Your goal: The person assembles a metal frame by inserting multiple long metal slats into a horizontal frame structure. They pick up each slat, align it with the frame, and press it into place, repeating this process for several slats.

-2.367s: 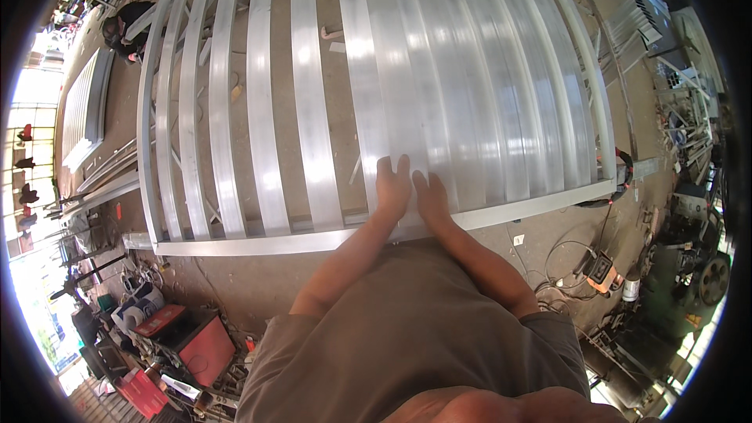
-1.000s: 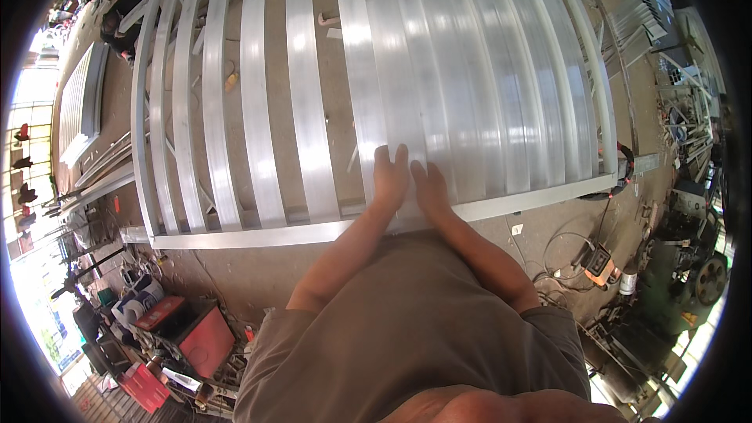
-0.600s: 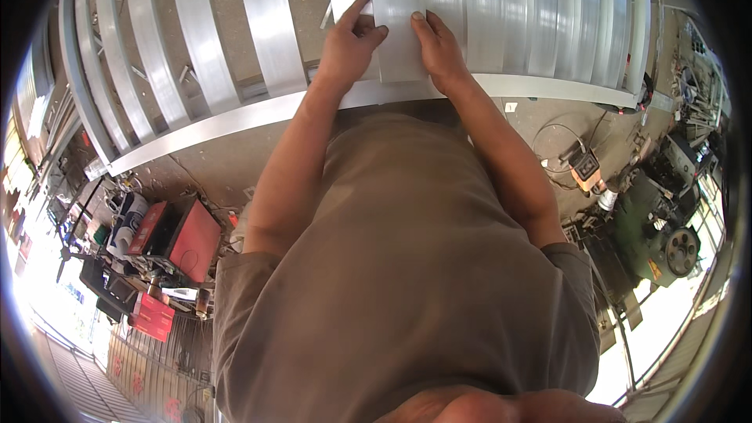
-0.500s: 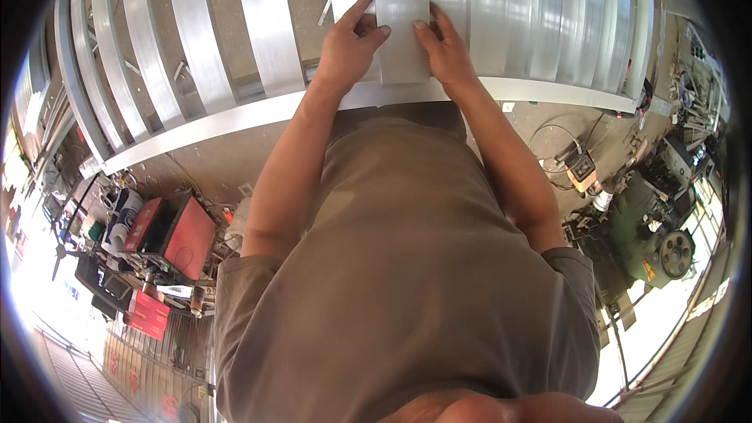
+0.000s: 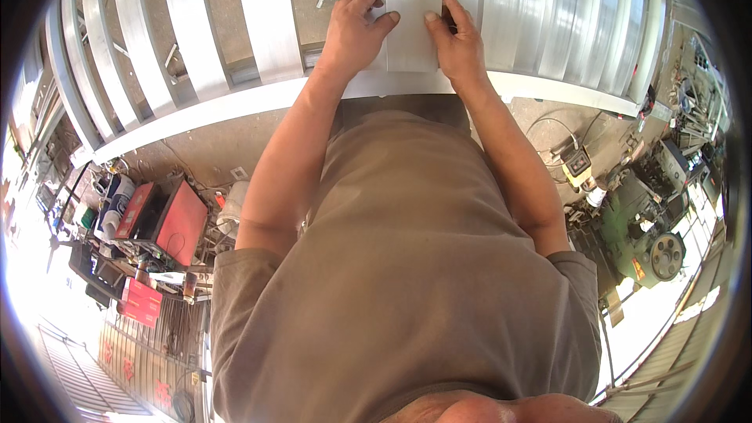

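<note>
1. At the top centre of the frame, the left hand [image 5: 354, 29] and the right hand [image 5: 457, 41] both rest on one flat metal slat [image 5: 411, 12], one hand on each long edge of it.
2. The fingers of the left hand lie spread on the slat's left edge, with the thumb pressing on its face. The fingers of the right hand are close together along the right edge, also with the thumb on the face. Neither hand is closed fully around the slat; they seem to hold and steer it from the sides.
3. The slat lies on a large metal frame [image 5: 235, 106] that runs across the whole top of the picture. Its lower end reaches the frame's cross rail, near the person's body.
4. To the upper right, many slats [image 5: 564, 16] already lie close side by side. In my judgement this part is done.
5. To the upper left, the slats [image 5: 266, 8] stand well apart, with ground visible between them. These gaps seem to be what is left.
6. Whether the held slat is already fixed, I cannot tell.
7. At the lower left a red machine [image 5: 168, 219] stands on the floor, and at the right a green machine [image 5: 646, 239].
</note>
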A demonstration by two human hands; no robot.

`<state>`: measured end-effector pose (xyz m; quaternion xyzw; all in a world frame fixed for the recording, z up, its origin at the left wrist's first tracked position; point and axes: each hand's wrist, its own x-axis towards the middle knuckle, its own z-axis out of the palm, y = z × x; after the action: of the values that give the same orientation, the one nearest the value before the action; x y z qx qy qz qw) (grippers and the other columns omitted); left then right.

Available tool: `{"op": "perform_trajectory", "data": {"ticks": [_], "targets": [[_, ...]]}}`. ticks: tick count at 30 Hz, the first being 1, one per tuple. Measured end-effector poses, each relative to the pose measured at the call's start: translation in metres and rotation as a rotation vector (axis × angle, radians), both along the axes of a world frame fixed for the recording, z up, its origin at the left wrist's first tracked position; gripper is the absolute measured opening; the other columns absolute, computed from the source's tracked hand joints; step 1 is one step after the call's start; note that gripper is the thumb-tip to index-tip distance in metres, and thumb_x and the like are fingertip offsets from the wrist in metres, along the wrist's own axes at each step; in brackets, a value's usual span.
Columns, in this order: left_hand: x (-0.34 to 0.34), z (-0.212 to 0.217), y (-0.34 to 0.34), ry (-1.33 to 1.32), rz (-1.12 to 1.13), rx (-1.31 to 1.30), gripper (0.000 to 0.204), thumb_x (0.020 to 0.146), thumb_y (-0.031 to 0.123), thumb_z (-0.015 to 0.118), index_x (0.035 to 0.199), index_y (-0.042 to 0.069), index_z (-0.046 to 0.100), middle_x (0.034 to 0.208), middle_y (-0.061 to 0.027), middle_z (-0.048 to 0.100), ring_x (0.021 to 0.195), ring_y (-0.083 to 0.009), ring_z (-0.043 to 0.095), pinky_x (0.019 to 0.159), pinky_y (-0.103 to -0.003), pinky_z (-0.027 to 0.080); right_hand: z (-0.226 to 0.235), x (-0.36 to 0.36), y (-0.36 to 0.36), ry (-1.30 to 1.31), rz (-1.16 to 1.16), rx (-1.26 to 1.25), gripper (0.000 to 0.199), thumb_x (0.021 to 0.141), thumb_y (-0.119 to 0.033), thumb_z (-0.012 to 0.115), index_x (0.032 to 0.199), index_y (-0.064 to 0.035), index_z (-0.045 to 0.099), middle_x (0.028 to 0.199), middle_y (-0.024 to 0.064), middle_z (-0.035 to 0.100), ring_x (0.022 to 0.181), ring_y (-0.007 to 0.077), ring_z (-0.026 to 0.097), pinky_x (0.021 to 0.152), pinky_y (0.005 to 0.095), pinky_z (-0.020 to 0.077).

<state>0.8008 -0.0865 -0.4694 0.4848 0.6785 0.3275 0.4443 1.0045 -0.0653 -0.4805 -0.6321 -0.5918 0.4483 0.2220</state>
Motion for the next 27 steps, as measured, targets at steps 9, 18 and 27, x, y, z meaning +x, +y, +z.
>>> {"op": "perform_trajectory", "data": {"ticks": [9,18,27], "targets": [[0.004,-0.006,0.000,0.045,-0.010,0.040,0.062,0.089,0.026,0.080,0.147,0.010,0.064,0.112,-0.0111,0.070,0.096,-0.0257,0.063,0.092,-0.039,0.053,-0.002,0.000,0.002,0.075,-0.082,-0.075,0.055,0.103,-0.024,0.072,0.153,-0.0051,0.057,0.099,-0.0033,0.061,0.088,0.0076,0.053,0.081,0.0246,0.0476],[0.005,-0.012,-0.005,0.066,0.005,-0.047,0.062,0.089,0.028,0.080,0.148,0.014,0.064,0.111,-0.0082,0.070,0.104,-0.0265,0.063,0.100,-0.041,0.050,-0.004,-0.002,-0.001,-0.079,-0.006,0.067,0.054,0.101,-0.026,0.073,0.152,-0.0111,0.060,0.119,0.0088,0.059,0.107,0.0191,0.058,0.096,0.0344,0.0504],[0.007,-0.017,-0.002,0.198,-0.045,0.036,0.065,0.088,0.025,0.079,0.148,0.005,0.062,0.110,-0.0176,0.069,0.096,-0.0284,0.068,0.091,-0.041,0.055,-0.008,-0.003,0.001,-0.096,0.006,0.062,0.053,0.101,-0.027,0.073,0.151,-0.0124,0.060,0.122,0.0121,0.059,0.110,0.0217,0.059,0.099,0.0358,0.0506]]}}
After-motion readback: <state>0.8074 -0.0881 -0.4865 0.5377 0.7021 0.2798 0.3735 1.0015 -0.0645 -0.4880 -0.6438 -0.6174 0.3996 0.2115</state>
